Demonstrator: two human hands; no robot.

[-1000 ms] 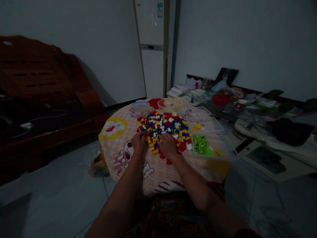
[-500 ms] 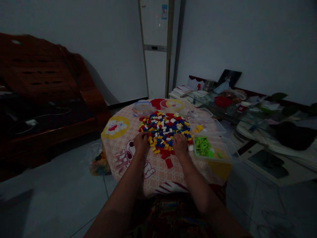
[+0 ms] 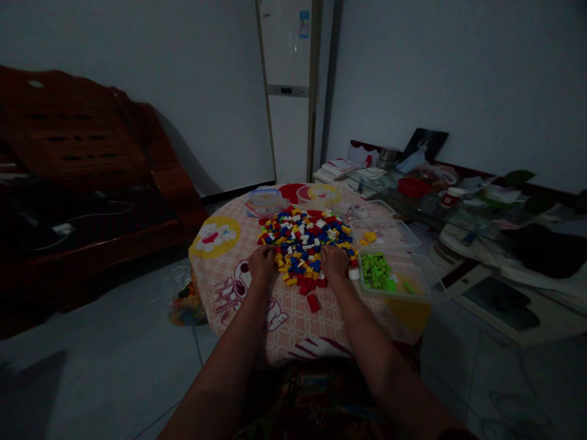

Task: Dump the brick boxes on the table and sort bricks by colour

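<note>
A wide pile of toy building bricks point(image 3: 305, 235), mixed red, blue, yellow and white, covers the middle of the round table. At the pile's left edge is my left hand point(image 3: 262, 264), its fingers curled in against the bricks. My right hand point(image 3: 334, 264) rests at the right front of the pile, fingers also bent closed and mostly hidden by the back of the hand. What either hand pinches is too dark and small to make out. A loose red brick point(image 3: 313, 302) lies nearest me, just in front of the pile.
Right of the pile, a clear plastic box point(image 3: 415, 293) holds green bricks point(image 3: 376, 272). Behind it, another clear tray point(image 3: 403, 235) has a few yellow bricks point(image 3: 368, 237). A lidded container point(image 3: 265, 198) stands at the back. The patterned tablecloth point(image 3: 293, 336) hangs over the edge.
Both hands stay at almost the same spots beside the pile. The whole view has shifted very slightly; no brick has visibly been moved away.
</note>
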